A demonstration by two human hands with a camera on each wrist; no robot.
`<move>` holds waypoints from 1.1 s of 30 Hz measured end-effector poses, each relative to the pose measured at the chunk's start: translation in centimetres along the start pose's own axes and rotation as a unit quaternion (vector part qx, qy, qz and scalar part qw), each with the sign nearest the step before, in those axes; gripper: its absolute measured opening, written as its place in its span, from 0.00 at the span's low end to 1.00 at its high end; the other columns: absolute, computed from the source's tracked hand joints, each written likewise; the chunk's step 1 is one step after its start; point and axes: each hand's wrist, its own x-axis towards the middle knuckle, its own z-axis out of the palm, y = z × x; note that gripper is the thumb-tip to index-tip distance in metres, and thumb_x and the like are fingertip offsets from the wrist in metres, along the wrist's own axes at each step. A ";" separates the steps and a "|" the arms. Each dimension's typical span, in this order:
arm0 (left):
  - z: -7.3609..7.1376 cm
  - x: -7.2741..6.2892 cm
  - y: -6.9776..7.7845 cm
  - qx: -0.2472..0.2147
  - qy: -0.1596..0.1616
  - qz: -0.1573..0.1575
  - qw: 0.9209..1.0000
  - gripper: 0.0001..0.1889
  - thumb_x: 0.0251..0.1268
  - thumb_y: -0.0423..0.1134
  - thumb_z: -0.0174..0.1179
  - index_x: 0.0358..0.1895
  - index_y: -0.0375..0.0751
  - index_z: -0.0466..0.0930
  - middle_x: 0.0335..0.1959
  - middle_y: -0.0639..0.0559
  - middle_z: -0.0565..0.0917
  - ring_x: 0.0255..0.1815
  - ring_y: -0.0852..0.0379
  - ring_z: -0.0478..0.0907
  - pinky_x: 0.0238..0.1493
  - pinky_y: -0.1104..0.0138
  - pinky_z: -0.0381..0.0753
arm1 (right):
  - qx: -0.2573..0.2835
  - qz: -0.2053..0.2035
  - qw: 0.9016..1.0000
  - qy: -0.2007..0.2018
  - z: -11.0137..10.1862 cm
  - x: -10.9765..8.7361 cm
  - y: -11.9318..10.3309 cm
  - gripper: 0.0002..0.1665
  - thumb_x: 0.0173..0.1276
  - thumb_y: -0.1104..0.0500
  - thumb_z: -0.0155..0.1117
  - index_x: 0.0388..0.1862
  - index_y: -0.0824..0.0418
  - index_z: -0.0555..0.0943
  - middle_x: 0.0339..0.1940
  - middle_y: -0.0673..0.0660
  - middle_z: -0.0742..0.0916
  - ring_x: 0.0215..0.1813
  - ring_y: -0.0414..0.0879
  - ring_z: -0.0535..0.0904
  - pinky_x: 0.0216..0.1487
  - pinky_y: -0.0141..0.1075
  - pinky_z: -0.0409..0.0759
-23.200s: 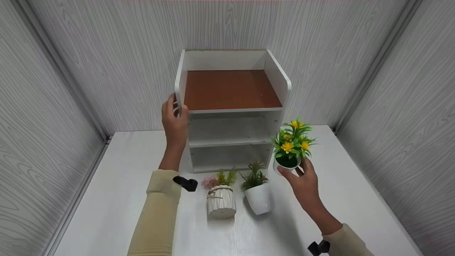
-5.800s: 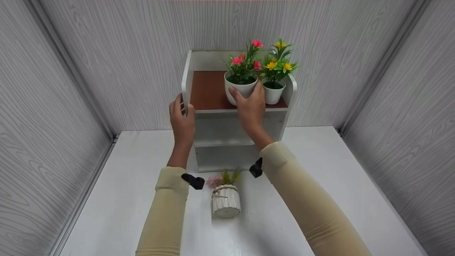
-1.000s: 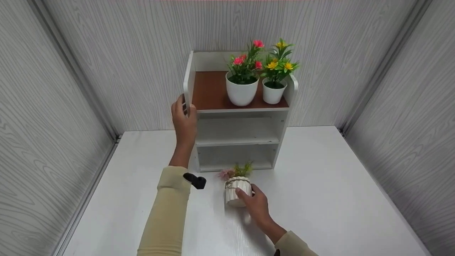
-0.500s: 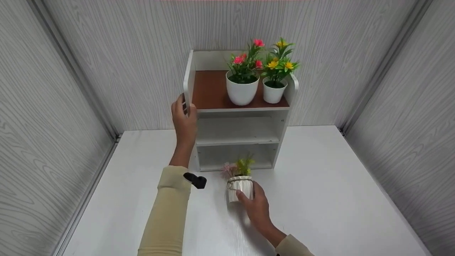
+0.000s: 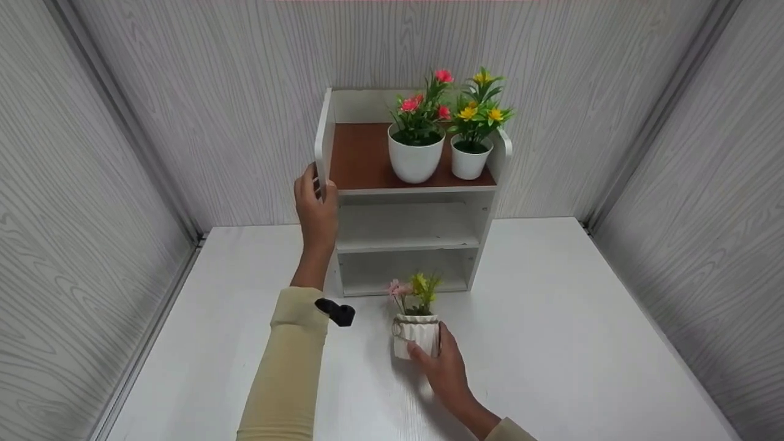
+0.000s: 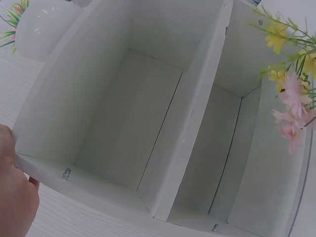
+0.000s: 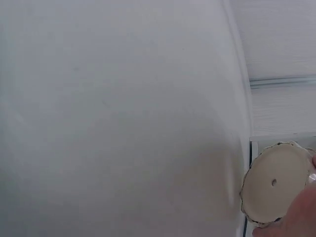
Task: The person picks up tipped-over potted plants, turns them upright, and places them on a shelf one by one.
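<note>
My left hand (image 5: 316, 211) grips the left side panel of a small white shelf unit (image 5: 416, 192) with a brown top board. In the left wrist view, that hand (image 6: 15, 197) shows at the unit's edge. My right hand (image 5: 450, 370) holds a ribbed white flowerpot (image 5: 422, 334) with twine round its neck and pink and yellow flowers. The pot is upright in front of the lowest compartment. Its scalloped underside (image 7: 266, 192), with a small hole, shows in the right wrist view, so it is off the table.
On the top board stand a white pot with pink-red flowers (image 5: 416, 156) and a smaller white pot with yellow flowers (image 5: 470, 160), side by side at the right. Grey wood-grain walls (image 5: 184, 92) enclose the white table (image 5: 551, 318) at the back and sides.
The yellow-flowered pot and then the pink-red one came to stand on the top board. My right hand then took the lying ribbed pot and tipped it upright. The left hand keeps its grip.
</note>
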 end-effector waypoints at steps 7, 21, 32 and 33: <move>0.1 0.0 0.1 0.003 0.002 0.003 1.000 0.27 0.78 0.43 0.49 0.76 0.40 0.61 0.65 0.44 0.70 0.68 0.54 0.71 0.69 0.62 0.73 | 0.008 0.008 1.000 -0.015 -0.6 -0.1 0.1 0.60 0.63 0.37 0.71 0.80 0.69 0.54 0.72 0.69 0.72 0.68 0.63 0.73 0.60 0.52 0.80; 0.0 -0.1 0.1 -0.001 0.000 0.000 1.000 0.28 0.79 0.42 0.48 0.76 0.39 0.60 0.65 0.44 0.70 0.68 0.52 0.71 0.70 0.60 0.72 | 0.010 -0.003 0.999 -0.048 -0.7 1.0 0.7 0.63 0.61 0.41 0.75 0.80 0.70 0.51 0.77 0.70 0.66 0.75 0.67 0.66 0.66 0.57 0.75; 0.0 0.0 0.1 -0.006 0.000 -0.004 1.000 0.28 0.78 0.43 0.48 0.76 0.40 0.61 0.66 0.44 0.70 0.68 0.53 0.71 0.70 0.61 0.72 | -0.010 -0.040 0.997 -0.063 -1.0 1.7 0.5 0.58 0.58 0.43 0.78 0.78 0.67 0.60 0.68 0.65 0.77 0.65 0.59 0.76 0.60 0.54 0.79; 0.1 0.0 0.1 -0.006 -0.001 -0.005 1.000 0.28 0.78 0.43 0.48 0.76 0.41 0.60 0.66 0.44 0.70 0.68 0.53 0.70 0.70 0.61 0.72 | -0.007 -0.041 0.997 -0.059 -0.9 1.7 0.4 0.58 0.58 0.43 0.78 0.77 0.67 0.61 0.68 0.65 0.77 0.65 0.59 0.76 0.60 0.54 0.79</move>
